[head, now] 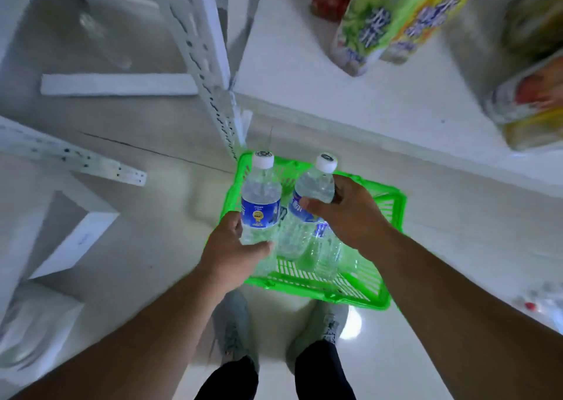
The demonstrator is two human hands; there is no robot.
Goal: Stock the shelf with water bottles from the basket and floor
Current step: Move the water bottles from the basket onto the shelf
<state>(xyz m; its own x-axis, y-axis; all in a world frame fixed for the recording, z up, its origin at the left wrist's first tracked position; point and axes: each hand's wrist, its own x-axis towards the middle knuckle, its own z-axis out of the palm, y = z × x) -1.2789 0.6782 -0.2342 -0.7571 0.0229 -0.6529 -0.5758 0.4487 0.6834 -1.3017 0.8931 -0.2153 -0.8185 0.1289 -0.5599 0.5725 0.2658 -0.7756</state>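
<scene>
A green plastic basket (pixel 393 213) sits on the pale floor in front of my feet, below the white shelf (pixel 304 73). My left hand (pixel 231 247) grips the lower body of a clear water bottle (pixel 261 198) with a blue label and white cap, held upright above the basket. My right hand (pixel 350 213) grips a second water bottle (pixel 315 186) of the same kind, tilted slightly left. Beneath them another water bottle (pixel 326 250) lies in the basket, partly hidden by the held ones.
Juice cartons (pixel 374 30) and other packaged drinks (pixel 530 104) stand on the white shelf at upper right. A perforated white shelf upright (pixel 210 73) rises left of the basket. White boxes (pixel 73 241) and shelf parts lie at left. A red-capped bottle (pixel 536 305) lies on the floor, far right.
</scene>
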